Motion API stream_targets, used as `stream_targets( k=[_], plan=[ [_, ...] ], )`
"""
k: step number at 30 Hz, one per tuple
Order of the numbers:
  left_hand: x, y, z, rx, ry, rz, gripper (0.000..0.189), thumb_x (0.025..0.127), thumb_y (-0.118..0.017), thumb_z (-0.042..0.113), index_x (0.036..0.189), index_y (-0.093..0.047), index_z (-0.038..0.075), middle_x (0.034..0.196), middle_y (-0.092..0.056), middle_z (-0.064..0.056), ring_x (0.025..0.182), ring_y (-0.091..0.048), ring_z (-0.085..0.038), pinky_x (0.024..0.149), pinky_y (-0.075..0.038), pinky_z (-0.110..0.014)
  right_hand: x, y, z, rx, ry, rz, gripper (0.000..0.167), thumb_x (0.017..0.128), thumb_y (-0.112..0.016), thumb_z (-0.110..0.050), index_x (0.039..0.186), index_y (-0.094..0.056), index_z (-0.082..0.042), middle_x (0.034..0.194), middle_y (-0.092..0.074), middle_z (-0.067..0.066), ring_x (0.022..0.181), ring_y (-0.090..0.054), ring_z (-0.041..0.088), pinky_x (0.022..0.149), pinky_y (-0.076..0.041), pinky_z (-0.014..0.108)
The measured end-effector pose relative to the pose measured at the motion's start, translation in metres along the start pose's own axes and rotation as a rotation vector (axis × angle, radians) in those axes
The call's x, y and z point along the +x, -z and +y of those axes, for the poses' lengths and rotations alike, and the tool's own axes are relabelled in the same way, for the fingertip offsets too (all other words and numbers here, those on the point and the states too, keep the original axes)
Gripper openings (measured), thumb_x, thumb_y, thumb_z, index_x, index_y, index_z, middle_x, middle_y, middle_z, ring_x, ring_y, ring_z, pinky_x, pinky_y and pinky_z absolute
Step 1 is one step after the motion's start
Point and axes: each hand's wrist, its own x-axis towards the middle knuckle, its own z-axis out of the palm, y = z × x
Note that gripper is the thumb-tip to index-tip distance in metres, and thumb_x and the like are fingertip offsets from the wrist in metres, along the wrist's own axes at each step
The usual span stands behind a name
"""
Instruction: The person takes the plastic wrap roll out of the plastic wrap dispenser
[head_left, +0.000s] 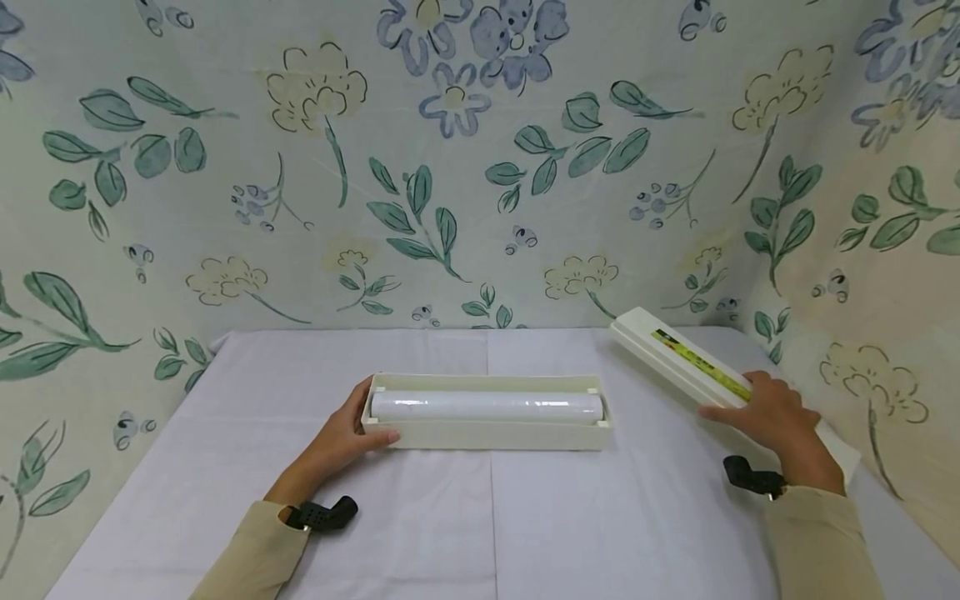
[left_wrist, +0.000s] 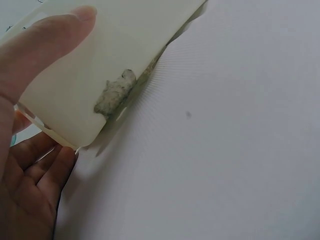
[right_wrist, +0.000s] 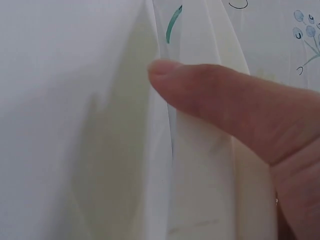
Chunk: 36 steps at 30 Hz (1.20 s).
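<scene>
A cream cling film dispenser box (head_left: 495,437) lies lengthwise on the white cloth, its top off. Inside it a shiny roll of cling film (head_left: 487,407) spans nearly the full length. My left hand (head_left: 347,429) grips the box's left end, thumb on the front wall and fingers round the end. The left wrist view shows a grey, rough patch (left_wrist: 116,95) low on that wall. At the right, my right hand (head_left: 780,417) holds the long cream dispenser lid (head_left: 637,333) slantwise, thumb (right_wrist: 200,90) across its side. A yellow label strip (head_left: 701,364) runs along the lid, partly hidden under the hand.
White cloth (head_left: 420,525) covers the table under both pieces. Behind and to the sides hangs a fabric backdrop (head_left: 465,300) printed with flowers and leaves. Each wrist wears a black camera strap (head_left: 322,514).
</scene>
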Motion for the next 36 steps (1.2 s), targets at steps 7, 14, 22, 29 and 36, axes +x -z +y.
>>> stream_targets(
  k=[7,14,22,29,36],
  plan=[
    [-0.002,-0.002,0.002,0.005,-0.003,0.002,0.102,0.076,-0.081,0.041,0.154,-0.016,0.028,0.152,-0.033,-0.007,0.139,-0.031,-0.033,0.110,-0.022,-0.060,0.000,-0.002,0.006,0.000,0.004,0.008,0.116,0.065,-0.077,-0.067,0.133,-0.030,0.015,0.106,-0.045,0.036,0.090,-0.042,0.049,0.066,-0.031,0.067],
    [-0.003,-0.001,0.004,0.007,-0.004,0.001,0.103,0.076,-0.081,0.041,0.154,-0.015,0.027,0.153,-0.031,-0.007,0.140,-0.029,-0.033,0.110,-0.021,-0.059,0.000,-0.002,0.009,-0.002,-0.013,0.000,0.113,0.067,-0.077,-0.063,0.133,-0.028,0.015,0.105,-0.044,0.036,0.089,-0.042,0.050,0.066,-0.031,0.067],
    [-0.002,-0.001,0.004,0.011,-0.001,0.000,0.103,0.076,-0.081,0.041,0.154,-0.015,0.028,0.153,-0.032,-0.007,0.139,-0.031,-0.034,0.110,-0.022,-0.059,0.001,-0.005,0.014,0.014,-0.015,-0.017,0.117,0.066,-0.076,-0.065,0.134,-0.026,0.016,0.106,-0.043,0.036,0.091,-0.040,0.049,0.066,-0.031,0.065],
    [-0.001,-0.001,0.003,-0.009,-0.014,-0.002,0.102,0.076,-0.081,0.039,0.154,-0.016,0.028,0.152,-0.033,-0.007,0.138,-0.033,-0.033,0.110,-0.024,-0.058,0.001,-0.006,0.016,0.019,-0.036,-0.032,0.117,0.066,-0.077,-0.065,0.136,-0.025,0.015,0.106,-0.043,0.036,0.090,-0.040,0.049,0.066,-0.031,0.066],
    [-0.002,0.000,0.001,-0.020,-0.017,-0.009,0.101,0.076,-0.081,0.039,0.153,-0.016,0.028,0.152,-0.034,-0.006,0.138,-0.034,-0.032,0.110,-0.027,-0.057,0.000,-0.006,0.018,0.019,-0.058,-0.051,0.121,0.065,-0.076,-0.067,0.138,-0.023,0.014,0.108,-0.044,0.036,0.091,-0.041,0.050,0.068,-0.031,0.068]
  ],
)
